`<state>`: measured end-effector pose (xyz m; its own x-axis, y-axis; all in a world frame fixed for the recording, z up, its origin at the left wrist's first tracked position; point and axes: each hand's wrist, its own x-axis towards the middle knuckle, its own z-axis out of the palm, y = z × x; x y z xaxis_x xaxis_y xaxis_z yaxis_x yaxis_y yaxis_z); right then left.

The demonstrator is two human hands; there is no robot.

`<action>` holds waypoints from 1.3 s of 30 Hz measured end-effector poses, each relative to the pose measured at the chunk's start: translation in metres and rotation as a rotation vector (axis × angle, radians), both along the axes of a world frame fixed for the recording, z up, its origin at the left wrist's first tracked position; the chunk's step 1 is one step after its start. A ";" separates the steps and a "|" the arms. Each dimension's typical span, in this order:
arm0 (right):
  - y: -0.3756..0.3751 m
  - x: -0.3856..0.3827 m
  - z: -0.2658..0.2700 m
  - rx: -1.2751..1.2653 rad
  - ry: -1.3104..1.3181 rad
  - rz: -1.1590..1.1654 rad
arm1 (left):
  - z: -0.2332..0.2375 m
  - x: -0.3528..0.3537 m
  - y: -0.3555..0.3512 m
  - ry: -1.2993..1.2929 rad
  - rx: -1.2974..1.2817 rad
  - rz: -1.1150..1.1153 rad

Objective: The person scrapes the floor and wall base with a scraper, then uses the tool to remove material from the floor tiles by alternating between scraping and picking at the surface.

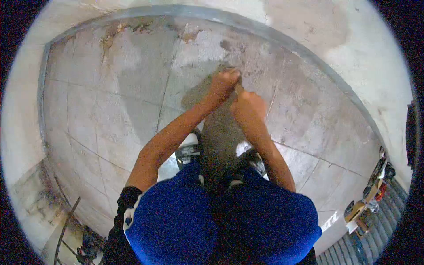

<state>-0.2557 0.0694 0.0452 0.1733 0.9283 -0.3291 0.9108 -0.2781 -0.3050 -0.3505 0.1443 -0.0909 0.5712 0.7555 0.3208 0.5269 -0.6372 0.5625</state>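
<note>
My left hand (226, 82) is closed in a fist low over the tiled floor (128, 84), ahead of my feet. Just right of it and nearer to me, my right hand (250, 105) is closed too, its fingers curled. A small tan-brown piece (239, 88), perhaps the end of a handle, sticks out at the right thumb side between both hands. Its kind does not show, and a dark edge near the left fingers is too blurred to name. Under the hands the floor is dark grey, either damp or in shadow.
My blue-covered knees (172, 216) and shoes (189, 148) are close below the hands. A grey band (212, 14) runs along the foot of the wall. Several mixed items, including a cardboard piece (354, 212), lie at the right by a ribbed metal surface (375, 238). A thin bar (66, 229) leans lower left.
</note>
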 end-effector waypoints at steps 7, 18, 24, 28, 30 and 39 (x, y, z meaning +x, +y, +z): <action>0.023 -0.012 -0.004 0.014 0.068 0.133 | 0.021 -0.033 0.020 0.058 -0.092 0.069; 0.031 -0.003 -0.010 0.077 0.033 0.029 | 0.023 -0.014 0.040 0.120 -0.072 0.076; -0.018 -0.008 0.008 -0.008 0.055 -0.038 | 0.016 -0.020 0.001 0.082 -0.096 -0.113; -0.036 0.001 0.025 -0.093 0.087 -0.003 | 0.025 -0.019 -0.036 0.085 -0.136 -0.050; -0.029 0.001 0.009 -0.096 0.050 0.028 | 0.005 -0.014 -0.036 0.281 -0.332 -0.011; -0.018 0.000 0.015 -0.085 0.025 0.087 | -0.002 -0.011 -0.041 -0.005 -0.199 0.040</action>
